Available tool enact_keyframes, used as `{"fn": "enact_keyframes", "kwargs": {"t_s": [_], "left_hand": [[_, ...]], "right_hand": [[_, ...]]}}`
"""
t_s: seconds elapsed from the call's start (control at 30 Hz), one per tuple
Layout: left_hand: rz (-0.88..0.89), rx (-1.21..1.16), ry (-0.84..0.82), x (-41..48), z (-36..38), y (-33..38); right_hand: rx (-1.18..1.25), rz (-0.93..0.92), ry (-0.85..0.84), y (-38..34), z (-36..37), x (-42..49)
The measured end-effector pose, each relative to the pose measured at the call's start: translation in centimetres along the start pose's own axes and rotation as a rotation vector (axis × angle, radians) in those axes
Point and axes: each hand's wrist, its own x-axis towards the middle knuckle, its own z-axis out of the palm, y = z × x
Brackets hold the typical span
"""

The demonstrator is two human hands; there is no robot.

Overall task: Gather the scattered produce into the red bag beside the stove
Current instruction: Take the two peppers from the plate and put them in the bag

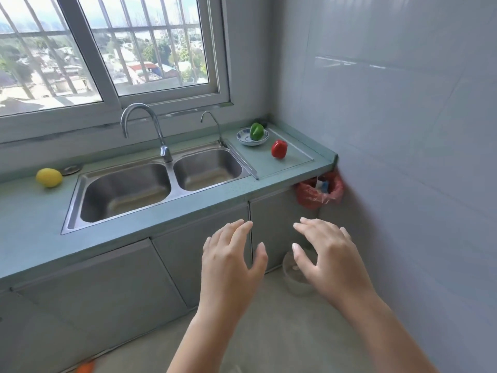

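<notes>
my left hand (231, 262) and right hand (325, 254) hover spread, fingers loose, holding nothing. i see a red pepper (279, 149) on the counter (32, 211), red bag (320, 193) below its end.

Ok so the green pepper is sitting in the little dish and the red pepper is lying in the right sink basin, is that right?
Not quite. The head view shows the red pepper on the counter to the right of the sink, not in a basin. The green pepper does sit in the little dish.
</notes>
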Motion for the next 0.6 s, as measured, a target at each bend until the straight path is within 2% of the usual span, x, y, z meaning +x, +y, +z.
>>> {"fn": "enact_keyframes", "kwargs": {"t_s": [0.43,0.6], "left_hand": [[0.07,0.02,-0.034,17.7,6.7,-12.0],[0.113,0.024,-0.046,22.5,9.1,-15.0]], "right_hand": [[-0.068,0.003,-0.084,-1.0,12.2,19.2],[-0.09,0.038,-0.089,-0.1,15.4,23.9]]}}
